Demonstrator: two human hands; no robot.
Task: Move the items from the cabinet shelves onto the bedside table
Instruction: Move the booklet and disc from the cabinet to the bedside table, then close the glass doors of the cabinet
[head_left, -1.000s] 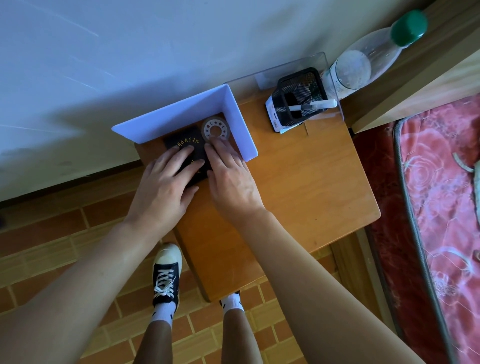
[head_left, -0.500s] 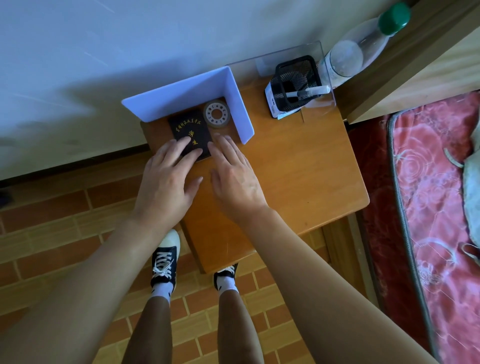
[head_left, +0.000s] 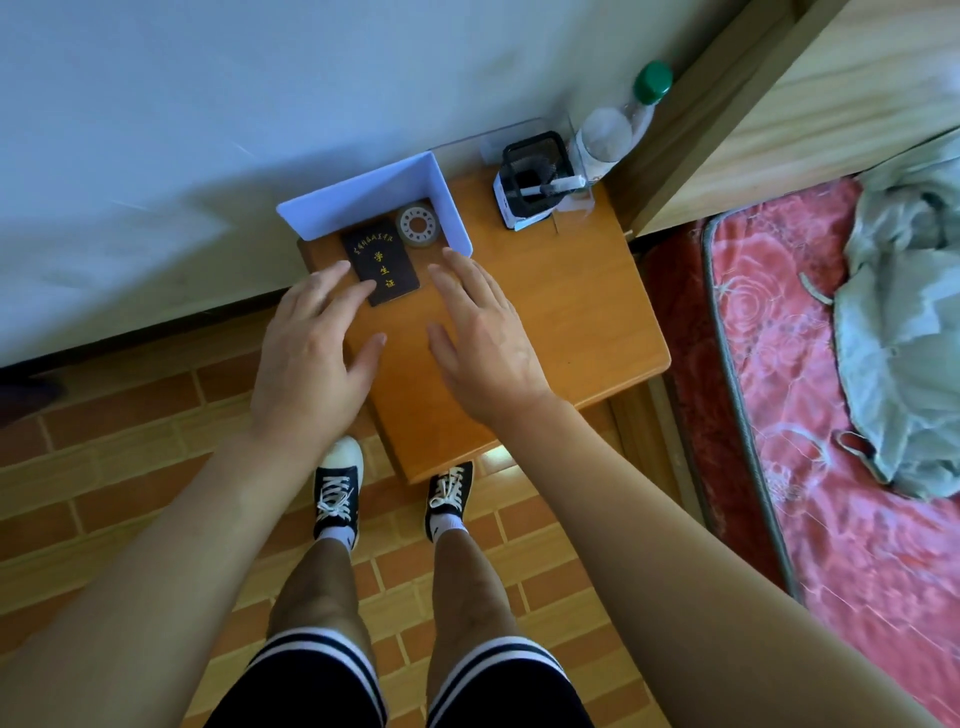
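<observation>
Both hands hang over the wooden bedside table (head_left: 561, 312), palms down, fingers spread and nearly straight, holding nothing. The left hand (head_left: 306, 358) is over the table's near left edge, and 1 of its fingertips reaches the near left corner of the dark booklet (head_left: 382, 265); whether it actually touches the cover I cannot tell. The right hand (head_left: 483, 332) sits just right of the booklet, apart from it, its fingers pointing toward the far side.

The booklet lies flat on the table at the far left, gold lettering facing up, its far end tucked into the angle of a white L-shaped panel (head_left: 384, 195) that stands upright on the tabletop. Just right of the booklet, in the inside corner of that panel, lies a roll of clear tape (head_left: 417, 225), flat on its side.

Farther right, at the table's far edge, a black mesh pen holder (head_left: 537, 174) stands with 1 white marker (head_left: 558, 186) lying across its rim. A clear plastic bottle with a green cap (head_left: 615, 132) leans just beyond it against the wall corner.

At the right, a bed with a red flowered cover (head_left: 831, 415) carries a heap of pale green cloth (head_left: 904, 332). Below the table are brick-patterned floor tiles and 2 black-and-white sneakers (head_left: 337, 493).
</observation>
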